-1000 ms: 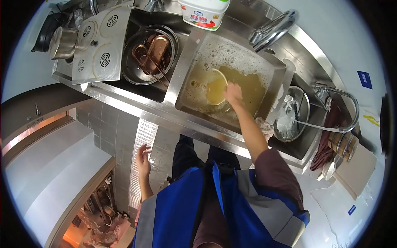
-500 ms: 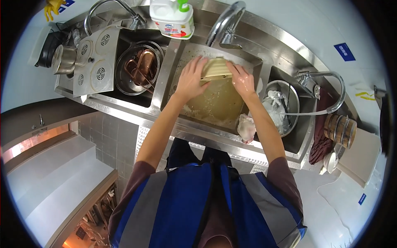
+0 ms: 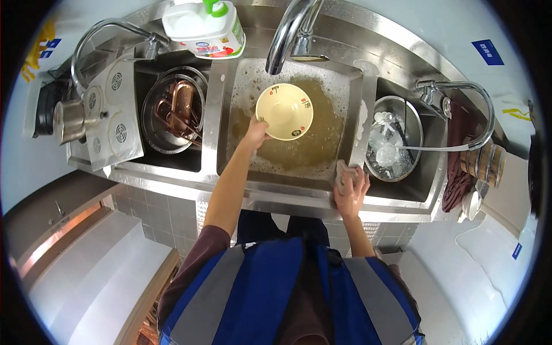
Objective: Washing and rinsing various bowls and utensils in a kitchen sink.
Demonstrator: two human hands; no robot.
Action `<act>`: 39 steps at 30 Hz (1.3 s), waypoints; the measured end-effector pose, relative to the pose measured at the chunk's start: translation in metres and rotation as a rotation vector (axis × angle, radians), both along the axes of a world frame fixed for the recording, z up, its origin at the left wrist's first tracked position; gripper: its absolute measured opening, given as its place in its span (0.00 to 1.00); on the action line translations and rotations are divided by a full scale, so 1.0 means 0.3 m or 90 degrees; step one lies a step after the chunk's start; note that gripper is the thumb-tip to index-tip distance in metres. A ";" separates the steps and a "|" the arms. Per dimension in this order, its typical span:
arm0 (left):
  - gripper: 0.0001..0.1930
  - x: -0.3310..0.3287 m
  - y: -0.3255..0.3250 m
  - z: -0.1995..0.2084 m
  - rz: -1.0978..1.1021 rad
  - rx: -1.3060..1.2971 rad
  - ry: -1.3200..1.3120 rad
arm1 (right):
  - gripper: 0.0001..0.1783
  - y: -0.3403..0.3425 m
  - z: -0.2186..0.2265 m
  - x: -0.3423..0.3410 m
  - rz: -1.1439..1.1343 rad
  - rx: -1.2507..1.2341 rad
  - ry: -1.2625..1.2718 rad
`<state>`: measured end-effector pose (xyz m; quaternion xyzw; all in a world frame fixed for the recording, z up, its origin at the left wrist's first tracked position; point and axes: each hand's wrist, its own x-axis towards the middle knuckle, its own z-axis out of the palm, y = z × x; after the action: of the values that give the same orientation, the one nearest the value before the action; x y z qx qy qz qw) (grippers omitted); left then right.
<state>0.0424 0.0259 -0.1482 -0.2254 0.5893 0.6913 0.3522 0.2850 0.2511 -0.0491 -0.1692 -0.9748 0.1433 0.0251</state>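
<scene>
1. Bowl, cream-coloured and round, is held at its rim by the left hand above the murky brown water of the middle sink basin, just below the tap.
2. A crumpled cloth is clutched by the right hand on the basin's front right edge.
3. Left of the basin, copper pieces lie in a round pan; right of it sits a steel bowl.

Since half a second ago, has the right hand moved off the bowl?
Yes. The right hand left the cream bowl and dropped back to the sink's front rim, on a cloth.
</scene>
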 end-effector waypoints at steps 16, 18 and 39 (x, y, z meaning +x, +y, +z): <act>0.31 -0.002 0.086 -0.168 -0.135 0.207 -0.162 | 0.17 -0.278 -0.394 -0.812 0.020 -0.164 0.160; 0.31 -0.016 0.086 -0.152 -0.187 0.158 -0.161 | 0.17 -0.355 -0.477 -0.829 -0.109 -0.226 0.171; 0.34 -0.017 0.054 -0.119 0.034 0.133 0.062 | 0.14 -0.228 -0.468 -0.827 0.036 -0.001 0.181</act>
<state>0.0372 0.0420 -0.1840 -0.1690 0.5240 0.7684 0.3262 0.0370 0.1826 -0.1896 -0.1194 -0.9658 0.1671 0.1586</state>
